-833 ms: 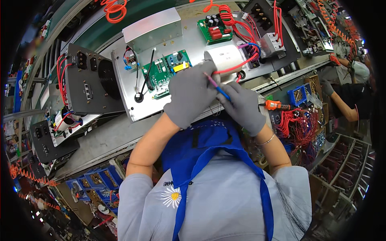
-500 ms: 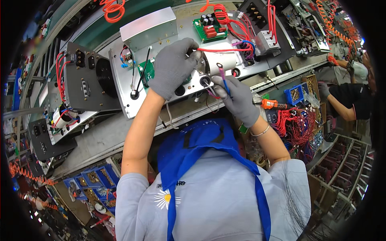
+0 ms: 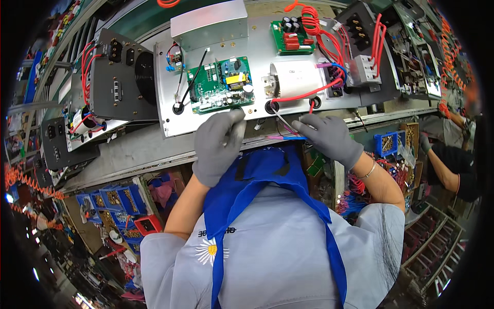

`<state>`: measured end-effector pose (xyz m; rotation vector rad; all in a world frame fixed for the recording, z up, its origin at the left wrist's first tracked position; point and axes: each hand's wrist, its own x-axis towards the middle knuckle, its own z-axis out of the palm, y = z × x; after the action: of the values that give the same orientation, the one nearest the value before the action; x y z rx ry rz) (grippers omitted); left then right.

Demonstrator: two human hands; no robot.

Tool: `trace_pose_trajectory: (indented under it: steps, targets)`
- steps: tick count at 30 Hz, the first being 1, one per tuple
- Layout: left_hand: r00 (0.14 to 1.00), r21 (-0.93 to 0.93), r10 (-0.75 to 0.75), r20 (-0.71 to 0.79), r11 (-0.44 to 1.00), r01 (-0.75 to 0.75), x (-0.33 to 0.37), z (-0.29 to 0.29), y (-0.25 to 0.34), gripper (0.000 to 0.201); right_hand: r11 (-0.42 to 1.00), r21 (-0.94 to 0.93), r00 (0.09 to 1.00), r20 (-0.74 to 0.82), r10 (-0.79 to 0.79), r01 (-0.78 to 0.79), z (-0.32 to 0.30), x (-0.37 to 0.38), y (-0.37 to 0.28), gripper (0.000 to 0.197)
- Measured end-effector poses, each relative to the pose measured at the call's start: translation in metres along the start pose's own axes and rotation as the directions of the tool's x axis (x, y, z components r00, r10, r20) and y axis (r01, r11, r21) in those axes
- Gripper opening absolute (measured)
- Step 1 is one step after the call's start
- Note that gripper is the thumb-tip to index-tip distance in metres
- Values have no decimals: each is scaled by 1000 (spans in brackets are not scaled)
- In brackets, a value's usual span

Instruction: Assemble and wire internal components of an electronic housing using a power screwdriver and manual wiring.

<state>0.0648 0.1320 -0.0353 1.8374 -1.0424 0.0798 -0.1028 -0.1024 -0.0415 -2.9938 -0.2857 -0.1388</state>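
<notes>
Both my hands wear grey gloves and are at the front edge of a silver metal chassis point(image 3: 177, 121). My left hand point(image 3: 220, 147) hovers just in front of the green circuit board point(image 3: 206, 85). Its fingers are loosely curled, with nothing visible in them. Closed around thin wires point(image 3: 286, 137), blue, purple and pale, is my right hand point(image 3: 332, 138); its fingertips partly hide them. A pale wire comes up from a black grommet point(image 3: 271, 106). From that grommet a red wire point(image 3: 303, 96) curves past the white cylindrical capacitor point(image 3: 296, 77) to a purple-sleeved terminal area.
A silver metal box point(image 3: 210, 24) and a smaller green board point(image 3: 292, 40) are on the chassis. Another black-panelled unit point(image 3: 116, 85) stands left. Blue bins of small parts point(image 3: 121, 201) are lower left; a blue bin point(image 3: 386, 144) lies right. A co-worker's arm point(image 3: 440, 167) is far right.
My left hand has left the capacitor and come back toward me, uncovering the green board. The red wire now bends down to the grommet. My right hand has lowered, bringing the wires below the edge.
</notes>
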Motion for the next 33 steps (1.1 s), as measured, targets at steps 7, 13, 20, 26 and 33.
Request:
trace_pose_trajectory:
  steps: [7,13,20,26,33]
  targets:
    - [1000,100,-5,16,995,3,-5,5,7,25,999,5,995,88,-54,53,-12,1,4,44]
    - [986,339,152,69,926,-166,43,29,10,34,960,-174,961,208,-183,220,-29,-1,14,38]
    - [959,281,233,159,921,-270,50,42,-11,24,972,-169,963,244,-118,162,-8,-20,28,39]
    - [984,172,159,84,970,-171,80,20,-14,21,944,294,982,-68,177,-149,-35,5,-15,27]
    - [960,243,58,274,962,-127,82,25,-36,26,889,280,846,-301,440,-363,9,62,-61,21]
